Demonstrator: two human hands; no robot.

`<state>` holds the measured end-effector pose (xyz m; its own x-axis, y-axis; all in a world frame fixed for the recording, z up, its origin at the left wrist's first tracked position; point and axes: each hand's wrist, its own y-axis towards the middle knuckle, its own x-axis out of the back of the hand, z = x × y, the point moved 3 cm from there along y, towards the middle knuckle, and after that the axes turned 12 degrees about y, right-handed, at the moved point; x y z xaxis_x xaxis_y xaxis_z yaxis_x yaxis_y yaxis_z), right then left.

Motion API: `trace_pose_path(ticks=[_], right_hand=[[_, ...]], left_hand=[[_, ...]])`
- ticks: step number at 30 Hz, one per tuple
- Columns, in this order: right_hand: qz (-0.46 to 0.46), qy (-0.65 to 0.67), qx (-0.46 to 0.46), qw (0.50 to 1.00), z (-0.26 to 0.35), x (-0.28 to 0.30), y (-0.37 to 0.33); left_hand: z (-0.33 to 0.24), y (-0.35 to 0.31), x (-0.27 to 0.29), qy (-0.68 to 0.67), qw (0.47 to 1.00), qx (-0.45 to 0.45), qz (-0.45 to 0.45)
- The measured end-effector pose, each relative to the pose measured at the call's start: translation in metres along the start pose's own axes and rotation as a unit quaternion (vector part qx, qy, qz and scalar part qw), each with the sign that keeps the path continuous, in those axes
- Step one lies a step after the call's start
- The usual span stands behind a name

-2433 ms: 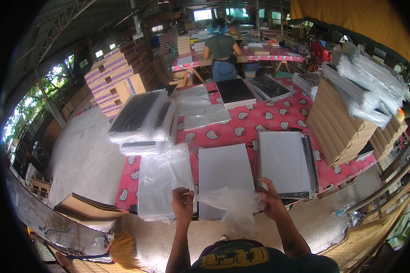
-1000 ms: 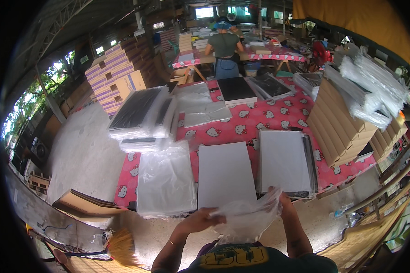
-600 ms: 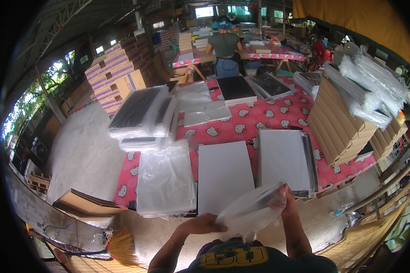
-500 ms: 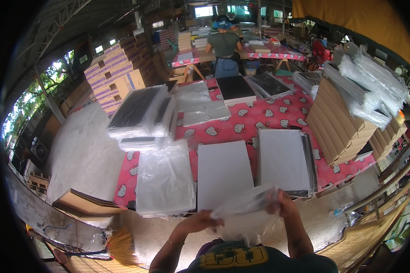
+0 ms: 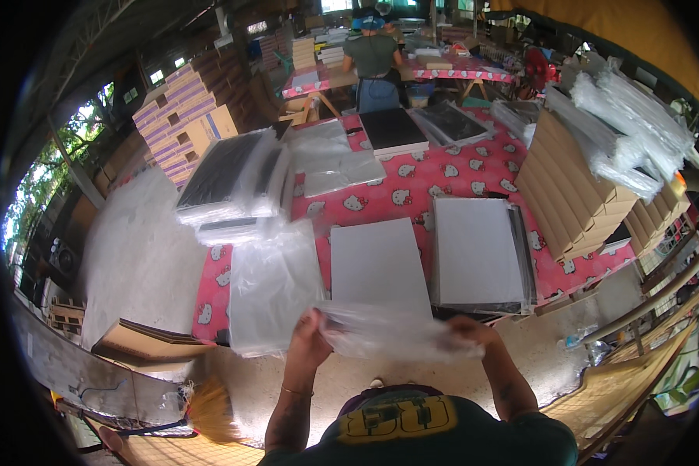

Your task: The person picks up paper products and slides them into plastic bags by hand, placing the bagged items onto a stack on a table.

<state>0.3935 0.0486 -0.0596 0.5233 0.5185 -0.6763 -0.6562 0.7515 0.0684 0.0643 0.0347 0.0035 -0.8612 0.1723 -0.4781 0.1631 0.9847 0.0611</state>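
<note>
A clear plastic bag [image 5: 388, 332] stretches between my two hands at the near table edge, smeared by motion. Closed on its left end is my left hand [image 5: 309, 338]; my right hand [image 5: 470, 334] grips the other end, its fingers partly hidden by the plastic. Just beyond the bag lies a white rectangular panel [image 5: 380, 260], its near edge covered by the plastic. To its left is a stack of clear plastic bags [image 5: 276, 295]. On the right, a second white panel [image 5: 478, 248] rests on dark-edged pieces in plastic.
Wrapped black panels [image 5: 229, 175] are piled at the table's left. A black-topped block [image 5: 394, 130] sits farther back. Folded cardboard pieces [image 5: 571, 194] and bubble-wrapped bundles [image 5: 637, 124] stand at right. Another person [image 5: 374, 62] works at the far table. A broom [image 5: 210, 412] lies lower left.
Both hands have moved forward to the table edge, my left one raised and further left. The plastic bag is now spread wider between them, over the panel's near edge.
</note>
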Motion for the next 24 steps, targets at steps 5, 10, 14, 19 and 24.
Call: trace_pose_path(ticks=[5,10,14,19,24], right_hand=[[0.016,0.150,0.058,0.987,-0.005,-0.004,0.022],[0.106,0.248,0.007,0.963,0.013,-0.009,0.030],[0.046,-0.192,-0.145,0.970,-0.025,0.005,0.010],[0.024,-0.060,-0.036,0.997,-0.046,0.035,0.004],[-0.241,-0.253,-0.080,0.934,-0.047,0.017,0.002]], left_hand=[[0.017,-0.006,0.024,0.008,0.986,0.145,0.079],[0.042,-0.027,0.036,0.106,0.954,0.118,0.254],[0.009,-0.009,0.040,-0.056,0.997,0.029,-0.037],[0.020,-0.013,0.054,-0.125,0.990,0.058,-0.017],[0.060,-0.039,0.062,0.216,0.968,0.066,-0.108]])
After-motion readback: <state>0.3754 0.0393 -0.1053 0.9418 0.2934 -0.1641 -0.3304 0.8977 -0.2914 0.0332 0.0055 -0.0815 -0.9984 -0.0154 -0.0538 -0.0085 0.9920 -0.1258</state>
